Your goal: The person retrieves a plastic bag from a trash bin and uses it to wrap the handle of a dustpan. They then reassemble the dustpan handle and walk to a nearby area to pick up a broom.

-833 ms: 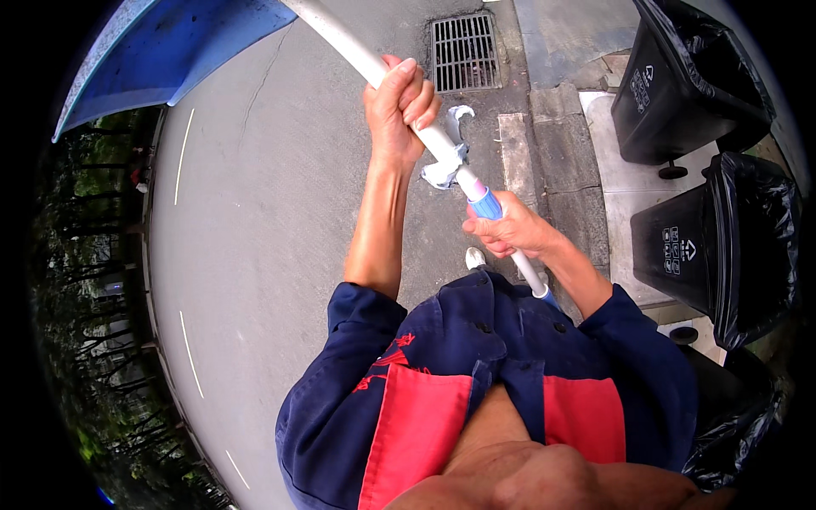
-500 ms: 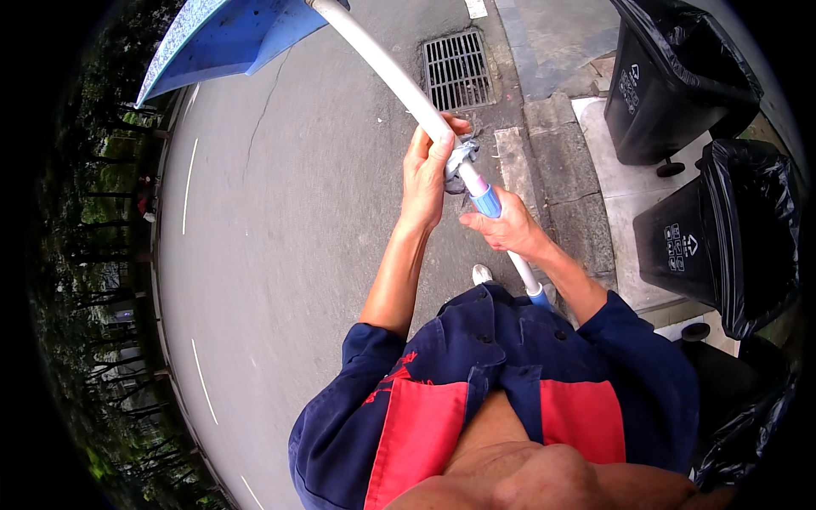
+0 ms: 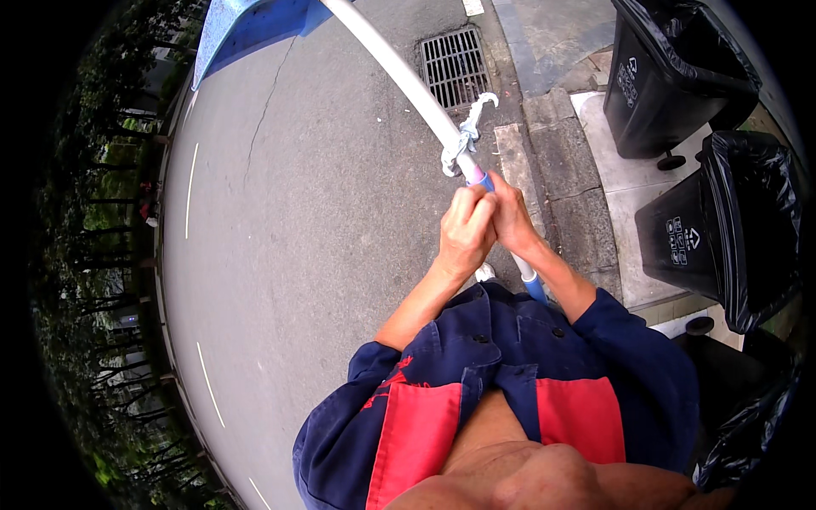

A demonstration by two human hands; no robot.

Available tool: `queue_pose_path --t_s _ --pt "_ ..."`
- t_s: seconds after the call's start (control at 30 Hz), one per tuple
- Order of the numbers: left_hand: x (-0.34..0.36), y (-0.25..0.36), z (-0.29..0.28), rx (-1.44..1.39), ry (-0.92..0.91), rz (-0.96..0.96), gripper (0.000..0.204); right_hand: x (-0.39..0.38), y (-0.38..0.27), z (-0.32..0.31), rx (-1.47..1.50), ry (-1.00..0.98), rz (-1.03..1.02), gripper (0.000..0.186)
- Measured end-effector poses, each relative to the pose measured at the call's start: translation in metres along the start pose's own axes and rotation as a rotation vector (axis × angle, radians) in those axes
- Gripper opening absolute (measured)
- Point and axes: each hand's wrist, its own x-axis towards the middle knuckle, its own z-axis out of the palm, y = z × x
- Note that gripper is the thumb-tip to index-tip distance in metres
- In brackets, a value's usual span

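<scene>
A long white pole (image 3: pixel 399 81) runs slantwise from the upper left down past my waist, with a blue speckled, shell-like piece (image 3: pixel 246 38) at its far end, partly cut off by the frame. Around its middle a pale grey strip of cloth or plastic (image 3: pixel 463 144) is wrapped, one loose end sticking out to the right. Just below the strip, my right hand (image 3: pixel 515 219) is closed round the pole at its blue collar (image 3: pixel 486 181). My left hand (image 3: pixel 466 228) presses against it there, fingers curled on the collar; its fingertips are hidden.
Two black wheeled bins lined with black bags, one far (image 3: pixel 654 93) and one nearer (image 3: pixel 680 238), stand on the pavement at the right. A stone kerb (image 3: pixel 569 170) borders the grey road (image 3: pixel 314 212). A metal drain grate (image 3: pixel 455 68) lies ahead, and my white shoe (image 3: pixel 484 273) shows below.
My left hand has left the wrapped strip and come down to the collar beside my right hand. The strip's end now stands loose. The blue piece has shifted a little right and upward.
</scene>
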Motion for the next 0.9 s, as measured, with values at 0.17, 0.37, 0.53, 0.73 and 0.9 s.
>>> queue_pose_path --t_s 0.17,0.37,0.53,0.73,0.9 --pt "0.018 -0.025 -0.042 -0.39 0.274 -0.368 0.01 0.005 -0.003 -0.012 -0.099 0.006 0.078 0.027" --pt "0.064 -0.06 -0.021 -1.368 0.211 -0.802 0.044 -0.001 0.0 -0.005 0.184 -0.192 0.148 0.029" --pt "0.053 -0.052 0.003 -1.609 0.066 -0.671 0.022 -0.004 -0.018 -0.012 0.564 -0.443 0.34 0.023" --pt "0.042 -0.029 0.008 -1.334 -0.171 -0.767 0.028 -0.004 -0.018 -0.016 0.505 -0.432 0.281 0.021" --pt "0.03 -0.039 -0.005 -1.184 -0.395 -0.918 0.034 -0.01 -0.022 -0.015 0.349 -0.279 0.208 0.023"
